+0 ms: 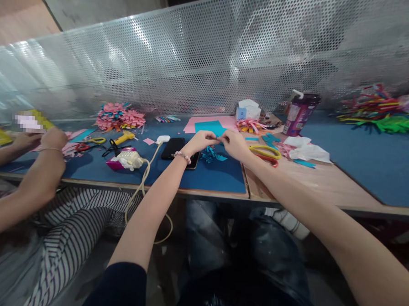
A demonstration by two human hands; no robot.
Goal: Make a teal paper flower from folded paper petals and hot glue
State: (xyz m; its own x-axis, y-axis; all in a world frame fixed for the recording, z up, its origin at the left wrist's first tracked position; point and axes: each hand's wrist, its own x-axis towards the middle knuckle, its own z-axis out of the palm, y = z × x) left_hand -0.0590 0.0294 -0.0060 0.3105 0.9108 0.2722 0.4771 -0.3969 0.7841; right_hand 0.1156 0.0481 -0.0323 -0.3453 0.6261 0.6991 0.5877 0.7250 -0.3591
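My left hand [202,142], with a beaded bracelet [182,158] at its wrist, meets my right hand [233,143] above the blue table mat [220,179]. The fingertips of both hands are pinched close together; what lies between them is too small to make out. Just below them is a small heap of curled blue paper strips [208,155]. Behind the fingers, a blue paper sheet [207,126] overlaps a pink paper sheet [192,125]. Partly under my left forearm is a phone [193,165], beside a black phone [173,148]. Yellow-handled scissors [266,151] lie near my right wrist.
Left, a yellow glue gun [125,138], a power strip [130,159] with a cable and a pink paper-flower bunch [113,116]. Right, crumpled tissue [309,150] and a purple cup [300,114] with a straw. A co-worker's hands [54,139] are at far left. A perforated metal panel [195,70] stands behind.
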